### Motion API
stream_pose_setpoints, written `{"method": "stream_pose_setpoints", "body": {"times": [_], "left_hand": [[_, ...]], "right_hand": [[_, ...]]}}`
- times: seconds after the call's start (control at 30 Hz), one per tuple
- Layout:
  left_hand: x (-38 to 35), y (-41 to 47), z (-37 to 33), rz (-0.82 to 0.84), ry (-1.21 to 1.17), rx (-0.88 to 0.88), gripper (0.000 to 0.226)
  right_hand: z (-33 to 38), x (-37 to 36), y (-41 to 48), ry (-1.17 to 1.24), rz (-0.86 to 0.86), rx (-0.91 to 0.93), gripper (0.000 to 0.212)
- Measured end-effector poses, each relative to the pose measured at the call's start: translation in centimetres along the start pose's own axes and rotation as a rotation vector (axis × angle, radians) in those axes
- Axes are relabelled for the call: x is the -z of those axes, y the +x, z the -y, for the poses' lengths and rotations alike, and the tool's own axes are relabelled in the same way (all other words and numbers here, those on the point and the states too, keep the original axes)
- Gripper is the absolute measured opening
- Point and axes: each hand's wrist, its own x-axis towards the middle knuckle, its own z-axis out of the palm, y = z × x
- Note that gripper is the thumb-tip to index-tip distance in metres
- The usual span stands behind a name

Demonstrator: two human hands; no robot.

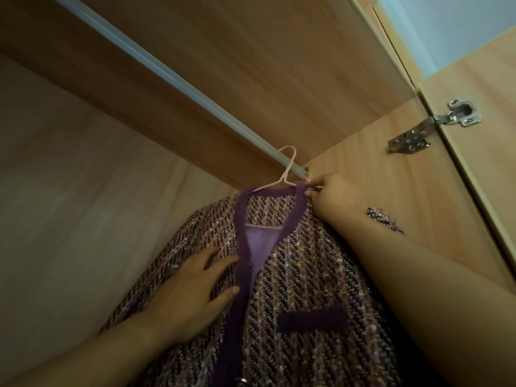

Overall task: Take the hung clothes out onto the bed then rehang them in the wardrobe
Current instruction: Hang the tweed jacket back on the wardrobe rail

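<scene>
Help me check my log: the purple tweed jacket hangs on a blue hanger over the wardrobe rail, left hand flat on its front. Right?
No: the head view shows the hanger is pale pink, not blue. It does hook over the wardrobe rail, and the left hand lies flat on the jacket front.

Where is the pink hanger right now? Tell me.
Head view, centre: the pink hanger hooks over the rail near its right end, directly above the purple jacket's collar, just left of the right hand.

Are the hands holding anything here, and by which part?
The right hand pinches the purple tweed jacket at its collar trim beside the hanger. The left hand lies flat on the jacket's front, gripping nothing.
</scene>
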Motion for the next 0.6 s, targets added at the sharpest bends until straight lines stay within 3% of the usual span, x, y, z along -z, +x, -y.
{"method": "stream_pose_setpoints", "body": {"times": [0.37, 0.6], "left_hand": [[-2.3, -0.3, 0.5, -0.124, -0.018, 0.04, 0.058], [-2.8, -0.9, 1.0, -0.118, -0.056, 0.028, 0.076]], "right_hand": [[0.2, 0.6, -1.6, -0.124, -0.025, 0.17, 0.025], [-1.5, 3.0, -5.8, -0.177, -0.061, 0.126, 0.029]]}}
